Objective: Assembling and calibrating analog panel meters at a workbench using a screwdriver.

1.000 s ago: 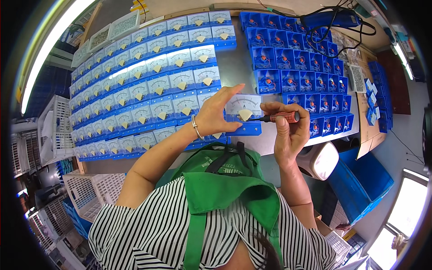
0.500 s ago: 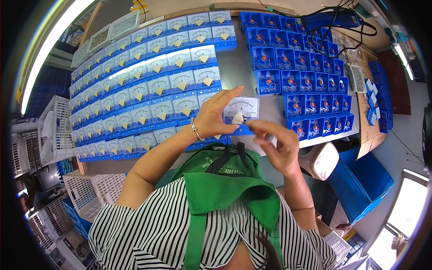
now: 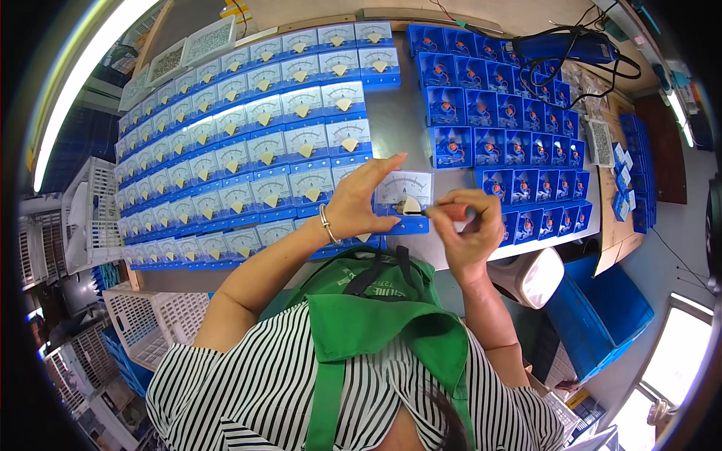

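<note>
In the middle of the bench an analog panel meter with a blue base and white dial faces me. My left hand grips it by its left side, fingers at the top and thumb at the lower edge. On the meter's lower half sits a cream fan-shaped piece. My right hand is closed around a screwdriver with a reddish-orange handle. Its dark shaft points left at the cream piece; whether the tip touches is hard to tell.
Rows of similar meters fill the bench at left. Open blue housings with red-orange coils stand at right, a blue corded power tool behind them. Trays of small parts lie at back left. A white stool stands by the front edge.
The cream piece has turned or shifted to the right on the dial. My right hand has tilted, so more of the screwdriver's handle shows. My left hand keeps its hold.
</note>
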A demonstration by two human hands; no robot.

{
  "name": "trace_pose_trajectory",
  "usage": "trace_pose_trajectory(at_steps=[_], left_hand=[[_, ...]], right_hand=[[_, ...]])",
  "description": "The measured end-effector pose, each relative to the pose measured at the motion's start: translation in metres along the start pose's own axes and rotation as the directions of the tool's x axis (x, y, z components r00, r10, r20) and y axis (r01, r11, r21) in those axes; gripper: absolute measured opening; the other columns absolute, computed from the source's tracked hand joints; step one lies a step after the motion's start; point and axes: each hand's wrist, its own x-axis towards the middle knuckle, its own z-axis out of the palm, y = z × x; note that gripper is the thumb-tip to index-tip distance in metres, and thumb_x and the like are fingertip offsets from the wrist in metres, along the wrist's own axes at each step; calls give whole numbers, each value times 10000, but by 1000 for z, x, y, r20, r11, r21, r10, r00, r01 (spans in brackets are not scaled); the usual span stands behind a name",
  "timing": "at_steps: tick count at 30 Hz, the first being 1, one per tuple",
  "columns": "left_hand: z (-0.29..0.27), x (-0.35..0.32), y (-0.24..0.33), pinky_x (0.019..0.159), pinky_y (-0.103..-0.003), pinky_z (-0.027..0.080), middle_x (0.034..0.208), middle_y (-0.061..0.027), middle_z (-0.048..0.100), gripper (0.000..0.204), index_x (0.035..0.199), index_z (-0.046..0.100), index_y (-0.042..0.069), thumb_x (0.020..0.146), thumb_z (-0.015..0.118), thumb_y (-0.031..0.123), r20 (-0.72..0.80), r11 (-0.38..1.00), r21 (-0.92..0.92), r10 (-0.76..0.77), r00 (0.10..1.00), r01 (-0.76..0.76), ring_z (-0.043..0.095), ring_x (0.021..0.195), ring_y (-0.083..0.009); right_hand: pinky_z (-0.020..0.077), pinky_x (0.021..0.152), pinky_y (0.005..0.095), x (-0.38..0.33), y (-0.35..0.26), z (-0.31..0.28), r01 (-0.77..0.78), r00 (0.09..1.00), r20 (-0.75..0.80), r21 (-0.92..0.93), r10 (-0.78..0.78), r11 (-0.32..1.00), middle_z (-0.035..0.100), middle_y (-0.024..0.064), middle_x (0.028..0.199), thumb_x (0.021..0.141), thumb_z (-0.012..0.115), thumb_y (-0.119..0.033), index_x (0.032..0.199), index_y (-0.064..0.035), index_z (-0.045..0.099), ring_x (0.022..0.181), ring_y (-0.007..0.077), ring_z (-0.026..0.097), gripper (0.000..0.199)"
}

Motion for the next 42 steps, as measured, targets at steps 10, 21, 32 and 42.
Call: trace_pose_trajectory(at_steps=[10,21,32,42], left_hand=[[-1,-7,-4,967,-373,440,1176,-130,571,961,1437,344,126,593,799,199,-12,1000,10,13,1000,-13,562,1089,-305],[3,-11,10,934,-377,457,1160,-156,575,936,1413,377,110,577,784,211,-49,1000,-10,14,999,-15,567,1060,-324],[5,-11,0,979,-351,428,1227,-135,536,936,1430,357,98,605,788,193,65,998,56,-2,998,-2,539,1136,-284],[43,23,-47,1030,-417,381,1312,-183,477,843,1387,392,52,658,773,241,105,994,37,96,990,-101,473,1181,-359]], right_hand=[[506,703,236,-3,-9,-15,10,984,178,1,-10,1000,690,74,932,736,784,-29,1015,-17,586,785,129,655,341],[523,818,273,-28,-12,-17,-166,986,20,249,166,954,680,146,1002,861,650,15,1086,33,518,895,158,660,262],[518,753,269,-19,-5,-35,-185,955,-50,672,292,717,647,136,908,917,494,-37,994,-1,521,814,181,633,90],[382,438,263,-62,84,-41,-679,733,158,227,662,698,487,4,605,874,659,-171,854,-9,584,478,118,468,179]])
